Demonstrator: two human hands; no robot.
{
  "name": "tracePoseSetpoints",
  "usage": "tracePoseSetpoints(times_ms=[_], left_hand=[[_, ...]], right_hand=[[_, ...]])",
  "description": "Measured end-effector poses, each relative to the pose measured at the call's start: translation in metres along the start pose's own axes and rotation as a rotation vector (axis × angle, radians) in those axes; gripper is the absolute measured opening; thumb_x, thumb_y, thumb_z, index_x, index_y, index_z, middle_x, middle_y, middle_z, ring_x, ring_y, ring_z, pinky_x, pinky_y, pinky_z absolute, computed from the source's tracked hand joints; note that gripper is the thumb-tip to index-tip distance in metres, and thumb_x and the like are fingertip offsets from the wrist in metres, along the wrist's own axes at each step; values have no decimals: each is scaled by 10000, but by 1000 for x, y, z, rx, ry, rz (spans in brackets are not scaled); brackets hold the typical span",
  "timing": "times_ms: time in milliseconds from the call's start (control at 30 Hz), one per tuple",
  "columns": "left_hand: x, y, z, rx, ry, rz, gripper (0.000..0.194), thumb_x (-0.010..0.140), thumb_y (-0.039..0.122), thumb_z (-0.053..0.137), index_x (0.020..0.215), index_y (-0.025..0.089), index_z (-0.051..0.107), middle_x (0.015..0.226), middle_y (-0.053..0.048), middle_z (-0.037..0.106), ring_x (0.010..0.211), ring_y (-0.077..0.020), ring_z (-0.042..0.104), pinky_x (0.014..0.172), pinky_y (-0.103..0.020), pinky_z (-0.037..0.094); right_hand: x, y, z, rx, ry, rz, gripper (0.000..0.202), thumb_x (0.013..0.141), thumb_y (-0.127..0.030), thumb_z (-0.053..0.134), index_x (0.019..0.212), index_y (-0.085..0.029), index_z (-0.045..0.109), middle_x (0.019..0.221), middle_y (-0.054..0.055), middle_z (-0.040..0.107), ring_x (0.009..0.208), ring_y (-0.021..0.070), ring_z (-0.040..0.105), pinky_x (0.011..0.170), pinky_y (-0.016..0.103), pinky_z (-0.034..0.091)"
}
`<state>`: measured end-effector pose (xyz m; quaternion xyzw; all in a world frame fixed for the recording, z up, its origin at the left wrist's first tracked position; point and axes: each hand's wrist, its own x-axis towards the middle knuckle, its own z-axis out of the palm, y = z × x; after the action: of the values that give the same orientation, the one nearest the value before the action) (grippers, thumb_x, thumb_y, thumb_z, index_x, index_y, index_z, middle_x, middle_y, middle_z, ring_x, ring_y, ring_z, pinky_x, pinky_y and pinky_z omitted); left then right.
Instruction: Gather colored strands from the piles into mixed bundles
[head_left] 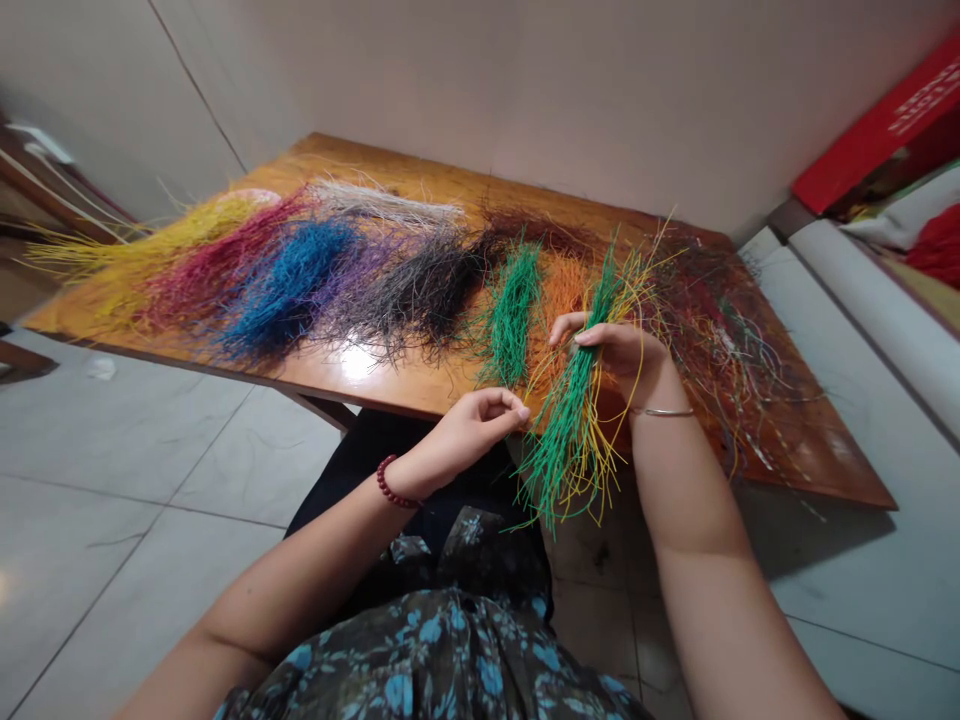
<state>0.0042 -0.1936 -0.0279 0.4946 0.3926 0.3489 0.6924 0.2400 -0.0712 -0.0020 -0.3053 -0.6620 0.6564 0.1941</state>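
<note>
My right hand (619, 350) is closed around a bundle of green and yellow strands (574, 410), gripped near its upper part. The lower ends fan out past the table's front edge. To the left of the bundle, my left hand (487, 420) is pinched, thumb against fingertips. A thin yellow strand (529, 388) runs up from its fingertips toward the bundle, though its far end is lost among the other strands. Just behind the hands, a green pile (513, 315) and an orange pile (564, 285) lie on the wooden table (420, 385).
Yellow (202, 235), red (217, 260), blue (292, 285), purple (356, 270) and black (420, 295) strand piles spread leftward. White strands (390, 203) lie behind. A mixed tangle (724, 340) covers the right side. A wall (540, 100) borders the back; a red box (877, 120) stands at right.
</note>
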Motion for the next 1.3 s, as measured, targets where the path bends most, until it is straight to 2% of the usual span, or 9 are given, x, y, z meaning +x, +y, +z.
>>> tracePoseSetpoints(times_ms=[200,433,533,700,900,1100,1300], left_hand=[[-1,-3,-6,4,2,13,265,835,414,665,803,167,573,602,46,429,510,-64,320,474,-207,187],[-2,-5,-9,-25,78,21,259,826,417,676,817,175,581,648,33,458,558,-71,384,490,-192,242],[-2,-7,-11,-108,107,-17,262,814,415,688,828,182,569,659,39,448,564,-65,390,492,-181,241],[-2,-9,-13,-255,93,-57,268,787,394,722,829,181,565,678,44,435,572,-54,391,488,-155,242],[-2,-7,-13,-393,136,-9,237,766,331,735,820,174,565,892,7,557,599,-37,409,479,-137,273],[-5,-4,-16,-439,173,46,250,767,329,739,818,177,547,916,7,555,603,-36,408,479,-133,290],[-11,2,-28,-423,232,91,281,760,327,749,818,178,519,883,10,549,592,-36,397,464,-128,276]], right_hand=[[0,1,2,129,-16,-21,234,780,-239,571,977,-147,657,638,-26,442,540,84,400,473,186,344],[1,1,3,136,0,-19,229,765,-234,573,951,-145,671,643,-16,465,538,91,390,461,190,344],[1,2,0,141,-12,-31,230,755,-251,586,937,-146,677,628,-18,459,532,91,384,459,190,341],[1,5,-5,153,20,-30,249,766,-267,585,960,-143,677,649,-11,504,544,93,428,501,197,383],[0,5,-4,195,11,-55,210,749,-275,598,900,-137,644,624,-16,497,517,86,433,467,196,367],[-4,-2,3,214,115,-86,178,717,-272,574,843,-154,620,612,-14,496,509,96,457,456,207,379],[-13,-10,8,291,220,-67,137,710,-278,586,812,-188,570,562,-29,435,504,117,459,463,233,388]])
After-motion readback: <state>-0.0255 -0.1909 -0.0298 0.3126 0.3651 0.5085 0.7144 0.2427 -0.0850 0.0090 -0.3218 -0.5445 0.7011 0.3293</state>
